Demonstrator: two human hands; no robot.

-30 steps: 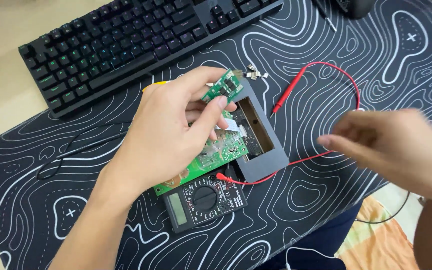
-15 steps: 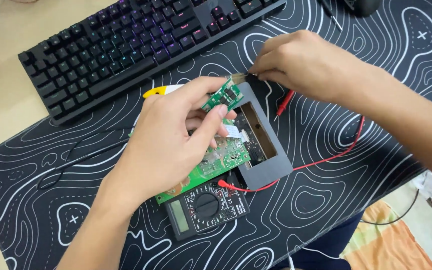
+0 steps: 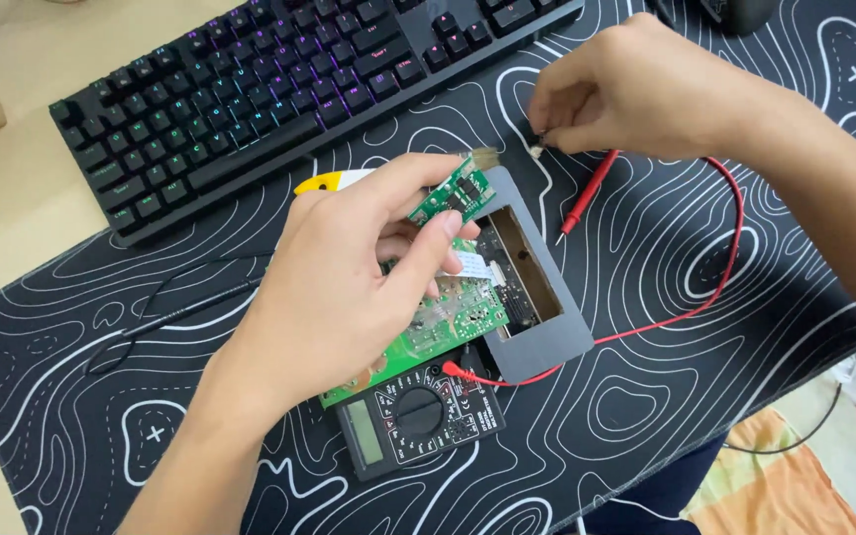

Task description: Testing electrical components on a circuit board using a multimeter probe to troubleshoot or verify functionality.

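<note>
On the black patterned mat (image 3: 646, 327), near the middle, the left hand (image 3: 349, 287) is curled shut, pinching a small green circuit board (image 3: 453, 193) by its edges over a larger green board (image 3: 438, 332); it looks light, stiff and fragile, best held at the rim. Further right, the right hand (image 3: 626, 89) is closed, pinching something tiny beside the red probe (image 3: 587, 193).
</note>
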